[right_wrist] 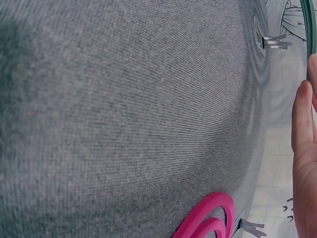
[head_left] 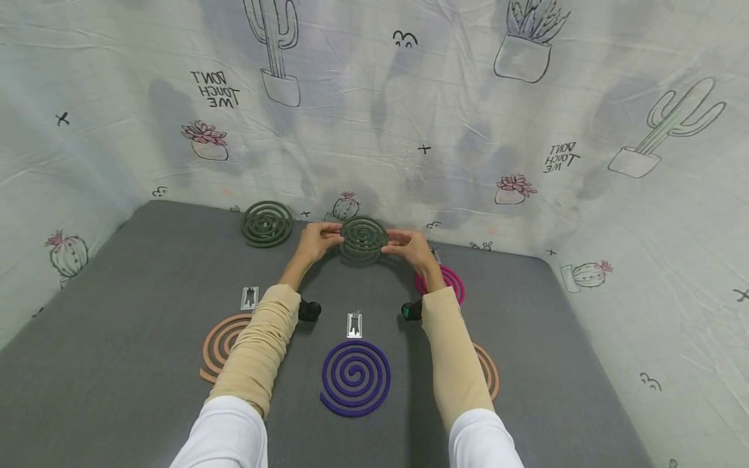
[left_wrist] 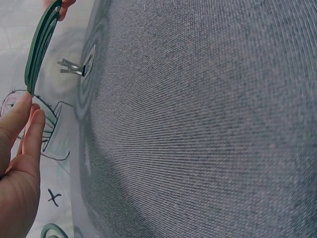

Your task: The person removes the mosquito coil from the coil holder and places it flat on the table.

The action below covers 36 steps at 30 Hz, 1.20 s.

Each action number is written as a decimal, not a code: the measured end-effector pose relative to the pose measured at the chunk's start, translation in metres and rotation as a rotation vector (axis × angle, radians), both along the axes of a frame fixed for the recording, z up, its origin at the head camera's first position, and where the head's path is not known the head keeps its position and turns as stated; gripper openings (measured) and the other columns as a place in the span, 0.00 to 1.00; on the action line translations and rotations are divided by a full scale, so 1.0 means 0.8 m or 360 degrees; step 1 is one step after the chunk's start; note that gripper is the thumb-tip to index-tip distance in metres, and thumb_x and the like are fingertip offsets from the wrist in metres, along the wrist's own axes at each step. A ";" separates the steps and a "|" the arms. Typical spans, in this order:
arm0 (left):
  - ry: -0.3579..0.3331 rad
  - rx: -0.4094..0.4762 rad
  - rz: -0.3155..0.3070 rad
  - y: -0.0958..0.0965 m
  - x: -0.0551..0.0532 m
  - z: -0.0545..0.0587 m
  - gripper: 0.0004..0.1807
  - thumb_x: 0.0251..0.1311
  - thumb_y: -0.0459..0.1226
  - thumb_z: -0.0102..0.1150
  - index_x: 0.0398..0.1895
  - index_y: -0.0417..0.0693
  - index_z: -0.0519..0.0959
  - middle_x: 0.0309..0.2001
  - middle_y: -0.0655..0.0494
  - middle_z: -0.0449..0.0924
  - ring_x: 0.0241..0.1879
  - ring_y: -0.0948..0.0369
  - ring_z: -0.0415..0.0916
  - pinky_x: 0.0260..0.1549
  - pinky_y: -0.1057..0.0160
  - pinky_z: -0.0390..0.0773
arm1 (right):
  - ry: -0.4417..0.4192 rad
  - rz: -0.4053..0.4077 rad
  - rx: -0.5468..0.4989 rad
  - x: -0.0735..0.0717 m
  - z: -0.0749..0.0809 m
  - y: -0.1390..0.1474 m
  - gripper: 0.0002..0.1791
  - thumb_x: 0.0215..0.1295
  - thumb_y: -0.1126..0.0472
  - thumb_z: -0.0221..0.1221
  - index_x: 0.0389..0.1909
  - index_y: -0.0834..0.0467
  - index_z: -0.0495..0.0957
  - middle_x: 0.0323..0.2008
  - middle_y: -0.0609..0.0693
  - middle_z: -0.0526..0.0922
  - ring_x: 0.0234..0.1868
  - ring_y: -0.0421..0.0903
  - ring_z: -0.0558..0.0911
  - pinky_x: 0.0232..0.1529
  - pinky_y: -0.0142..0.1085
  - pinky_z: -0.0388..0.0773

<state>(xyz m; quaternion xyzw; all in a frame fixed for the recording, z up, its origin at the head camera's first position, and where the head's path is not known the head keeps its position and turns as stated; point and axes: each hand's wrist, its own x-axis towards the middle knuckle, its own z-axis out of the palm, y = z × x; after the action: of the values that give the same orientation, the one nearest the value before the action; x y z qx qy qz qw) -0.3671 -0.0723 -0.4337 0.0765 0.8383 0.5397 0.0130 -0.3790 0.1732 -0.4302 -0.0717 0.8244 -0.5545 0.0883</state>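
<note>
A dark green mosquito coil (head_left: 364,229) is held up off the grey surface at the far middle. My left hand (head_left: 318,240) pinches its left edge between thumb and fingers, and my right hand (head_left: 411,248) pinches the opposite edge. The left wrist view shows the coil (left_wrist: 42,47) edge-on, with the left hand (left_wrist: 22,163) at its lower end. Below it a small metal coil stand (left_wrist: 85,65) lies on the surface with prongs standing up, within ringed shadow. From the right wrist, the right hand (right_wrist: 304,134) shows at the coil's edge (right_wrist: 310,29).
Another green coil (head_left: 266,224) lies at back left. A pink coil (head_left: 455,286) and an orange coil (head_left: 487,370) lie partly behind my right arm. A second orange coil (head_left: 219,344) is by my left sleeve. Metal stands (head_left: 354,325) (head_left: 249,298) lie near a purple coil (head_left: 355,379).
</note>
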 end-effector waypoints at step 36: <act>0.0036 -0.0025 -0.0056 -0.003 0.016 -0.004 0.21 0.60 0.32 0.61 0.57 0.34 0.75 0.53 0.38 0.78 0.51 0.47 0.78 0.49 0.55 0.80 | 0.0078 0.0062 -0.0131 0.025 -0.009 0.010 0.28 0.54 0.69 0.67 0.58 0.65 0.74 0.57 0.62 0.77 0.38 0.34 0.82 0.56 0.39 0.77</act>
<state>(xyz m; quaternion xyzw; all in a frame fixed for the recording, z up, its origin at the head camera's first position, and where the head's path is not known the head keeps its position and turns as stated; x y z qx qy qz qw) -0.3541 -0.0746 -0.4373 0.0973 0.8411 0.5319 0.0137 -0.3588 0.1810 -0.4373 -0.1050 0.8013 -0.5841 0.0758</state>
